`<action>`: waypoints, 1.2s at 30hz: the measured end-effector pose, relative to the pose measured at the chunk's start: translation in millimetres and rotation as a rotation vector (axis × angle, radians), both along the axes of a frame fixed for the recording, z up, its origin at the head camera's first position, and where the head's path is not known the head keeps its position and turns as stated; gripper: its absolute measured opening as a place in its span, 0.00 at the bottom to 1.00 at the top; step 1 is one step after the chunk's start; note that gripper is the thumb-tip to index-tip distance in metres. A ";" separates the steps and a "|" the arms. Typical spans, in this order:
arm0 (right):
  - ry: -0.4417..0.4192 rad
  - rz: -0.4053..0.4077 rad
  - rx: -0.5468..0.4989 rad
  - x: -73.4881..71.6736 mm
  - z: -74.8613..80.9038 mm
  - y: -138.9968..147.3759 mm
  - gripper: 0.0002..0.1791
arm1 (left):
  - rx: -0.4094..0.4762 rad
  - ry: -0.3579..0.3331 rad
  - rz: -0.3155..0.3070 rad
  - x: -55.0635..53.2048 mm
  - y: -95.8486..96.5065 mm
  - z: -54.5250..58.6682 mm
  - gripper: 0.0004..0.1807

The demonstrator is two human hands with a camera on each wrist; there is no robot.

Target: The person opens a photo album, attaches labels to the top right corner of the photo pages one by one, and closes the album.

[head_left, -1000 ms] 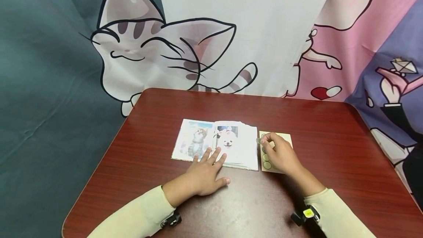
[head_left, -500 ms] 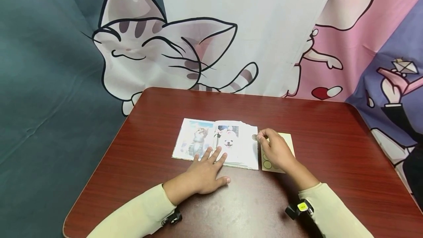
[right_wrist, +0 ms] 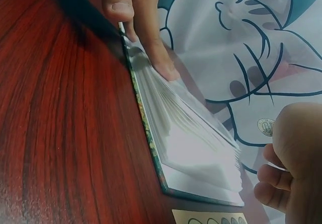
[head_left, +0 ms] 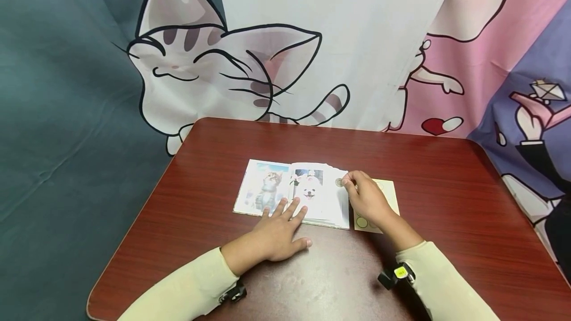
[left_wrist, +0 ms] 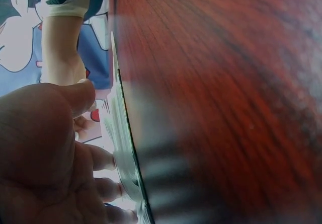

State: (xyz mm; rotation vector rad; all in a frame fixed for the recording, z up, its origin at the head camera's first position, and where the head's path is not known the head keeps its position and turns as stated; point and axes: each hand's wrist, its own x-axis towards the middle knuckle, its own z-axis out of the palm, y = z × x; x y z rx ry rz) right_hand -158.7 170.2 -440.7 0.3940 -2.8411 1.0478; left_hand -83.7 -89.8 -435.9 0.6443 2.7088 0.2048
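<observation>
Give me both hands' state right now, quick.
Left hand: open, fingers spread, resting on the open book.
Right hand: closed, pinching a small round disc.

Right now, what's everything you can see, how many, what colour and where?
Table: one, reddish brown, underneath
Book: one, white, open on the table
Sheet with circles: one, pale yellow, right of the book
Disc: one, greyish, above the right page
Cartoon backdrop: count unclear; white, pink, blue, teal; behind the table
Wrist devices: two, black, one per cuff
Sleeves: two, cream, on both arms
Left hand: one, bare, on the book's near edge
Right hand: one, bare, pinching the disc
</observation>
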 end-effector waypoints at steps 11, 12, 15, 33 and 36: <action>0.033 0.014 -0.006 -5.4 -2.0 -10.2 0.11 | 0.002 -0.003 -0.003 -0.5 0.3 -2.0 0.45; 0.032 0.013 -0.010 -5.9 -1.9 -11.3 0.11 | 0.002 -0.003 -0.003 -0.5 0.4 -2.0 0.45; 0.027 0.007 -0.020 -7.7 -2.1 -14.0 0.11 | 0.003 -0.004 -0.002 -0.5 0.6 -2.1 0.45; 0.035 0.022 -0.030 -19.0 -7.2 -30.5 0.11 | 0.003 0.003 0.002 0.2 0.1 -2.3 0.46; 0.034 0.024 -0.031 -20.7 -7.1 -33.8 0.11 | -0.003 0.001 0.002 0.4 0.0 -2.2 0.46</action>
